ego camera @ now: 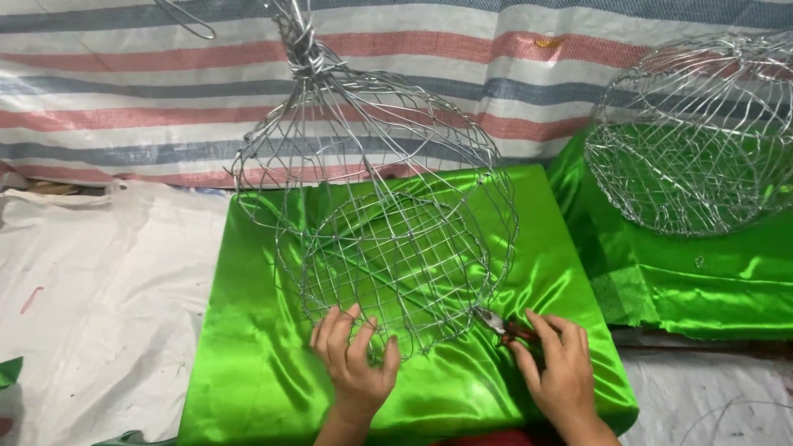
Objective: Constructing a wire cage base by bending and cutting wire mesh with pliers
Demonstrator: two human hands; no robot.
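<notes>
A silver wire basket frame hangs over a bright green satin cloth, its mesh bottom facing me. My left hand grips the lower rim of the mesh, fingers hooked through the wires. My right hand holds red-handled pliers, whose jaws touch the wire rim at the lower right of the basket.
A second wire basket sits on more green cloth at the right. A striped red, blue and white tarp hangs behind. White plastic sheeting covers the floor at the left.
</notes>
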